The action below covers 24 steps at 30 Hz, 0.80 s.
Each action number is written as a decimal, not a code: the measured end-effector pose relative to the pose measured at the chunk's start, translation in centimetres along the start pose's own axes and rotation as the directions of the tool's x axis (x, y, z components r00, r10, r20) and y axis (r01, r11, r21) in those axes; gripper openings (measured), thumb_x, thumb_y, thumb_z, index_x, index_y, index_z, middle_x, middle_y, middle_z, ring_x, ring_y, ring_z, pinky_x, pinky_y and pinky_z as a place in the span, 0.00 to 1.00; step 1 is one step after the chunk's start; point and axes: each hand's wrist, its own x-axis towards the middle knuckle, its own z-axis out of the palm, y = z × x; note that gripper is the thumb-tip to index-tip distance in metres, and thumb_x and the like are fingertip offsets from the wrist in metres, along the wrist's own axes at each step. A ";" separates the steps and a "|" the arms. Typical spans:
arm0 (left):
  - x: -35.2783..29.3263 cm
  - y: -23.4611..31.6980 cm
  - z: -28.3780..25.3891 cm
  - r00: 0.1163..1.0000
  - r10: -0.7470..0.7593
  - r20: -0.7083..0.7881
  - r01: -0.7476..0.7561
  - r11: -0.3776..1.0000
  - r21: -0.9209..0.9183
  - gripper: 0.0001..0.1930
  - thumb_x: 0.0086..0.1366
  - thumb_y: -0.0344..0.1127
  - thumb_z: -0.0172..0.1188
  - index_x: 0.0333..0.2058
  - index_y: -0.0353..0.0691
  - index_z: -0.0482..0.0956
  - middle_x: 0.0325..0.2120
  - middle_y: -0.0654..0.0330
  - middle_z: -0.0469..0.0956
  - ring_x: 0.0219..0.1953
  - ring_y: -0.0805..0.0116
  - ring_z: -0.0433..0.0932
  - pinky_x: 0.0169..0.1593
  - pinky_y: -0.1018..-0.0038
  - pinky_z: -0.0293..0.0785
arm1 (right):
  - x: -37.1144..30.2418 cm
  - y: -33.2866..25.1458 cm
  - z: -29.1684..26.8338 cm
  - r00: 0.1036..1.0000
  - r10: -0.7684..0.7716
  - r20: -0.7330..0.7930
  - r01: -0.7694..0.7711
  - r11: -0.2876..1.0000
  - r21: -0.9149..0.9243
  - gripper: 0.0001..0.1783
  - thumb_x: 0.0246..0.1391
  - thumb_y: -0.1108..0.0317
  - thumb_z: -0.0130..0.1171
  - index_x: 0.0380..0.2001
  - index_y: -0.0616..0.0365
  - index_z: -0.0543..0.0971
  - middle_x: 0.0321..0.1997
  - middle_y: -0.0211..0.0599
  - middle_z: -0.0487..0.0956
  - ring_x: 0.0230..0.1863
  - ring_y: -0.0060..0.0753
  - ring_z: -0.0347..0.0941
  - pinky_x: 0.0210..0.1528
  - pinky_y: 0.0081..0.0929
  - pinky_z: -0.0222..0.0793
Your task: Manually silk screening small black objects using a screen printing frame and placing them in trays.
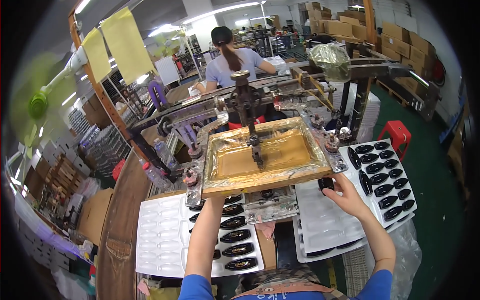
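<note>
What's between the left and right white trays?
Head view: a stained metal fixture, with a pink cloth below it and a brown strip nearer the person.

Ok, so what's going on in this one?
The person's right hand holds a glossy black piece by the wooden frame's near right corner. The left forearm reaches up to the frame, which hides the left hand. Black pieces with gold markings lie in the left tray; more black pieces lie in the right tray.

Your left forearm (204,245) reaches straight forward, your left hand hidden from view. Your right forearm (376,235) slants forward and inward, the right hand (350,198) pinching between thumb (334,195) and fingers (342,182).
</note>
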 end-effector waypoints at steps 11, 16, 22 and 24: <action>-0.6 0.2 -0.5 0.965 -0.221 -0.138 0.174 0.942 -0.288 0.19 0.59 0.40 0.51 0.48 0.44 0.63 0.45 0.61 0.68 0.46 0.63 0.68 0.50 0.69 0.64 | 0.9 0.8 1.0 0.999 -0.037 -0.015 0.037 0.999 -0.018 0.27 0.46 0.64 0.59 0.48 0.65 0.65 0.36 0.39 0.68 0.27 0.23 0.62 0.31 0.21 0.63; -0.3 -0.4 -0.6 0.919 -0.348 -0.187 0.241 0.869 -0.432 0.19 0.59 0.40 0.51 0.48 0.44 0.64 0.45 0.61 0.68 0.46 0.64 0.68 0.50 0.69 0.64 | 0.8 1.0 0.7 0.999 -0.033 -0.018 0.031 0.996 -0.079 0.28 0.46 0.63 0.58 0.49 0.65 0.65 0.37 0.38 0.68 0.26 0.22 0.59 0.30 0.20 0.61; -1.1 -0.4 -0.1 0.850 -0.484 -0.207 0.285 0.754 -0.592 0.18 0.59 0.40 0.51 0.48 0.44 0.64 0.45 0.62 0.68 0.46 0.65 0.68 0.49 0.69 0.65 | 1.2 0.7 0.9 1.000 -0.017 -0.018 0.016 0.998 -0.054 0.26 0.47 0.63 0.58 0.47 0.66 0.66 0.37 0.39 0.69 0.27 0.22 0.62 0.32 0.20 0.62; -0.7 -0.6 0.2 0.827 -0.524 -0.204 0.292 0.710 -0.641 0.18 0.59 0.40 0.51 0.48 0.44 0.64 0.44 0.62 0.68 0.46 0.65 0.68 0.49 0.69 0.65 | 1.4 0.6 1.3 1.000 0.001 -0.022 -0.002 0.998 -0.055 0.25 0.47 0.63 0.58 0.46 0.66 0.67 0.37 0.40 0.70 0.29 0.23 0.65 0.33 0.20 0.64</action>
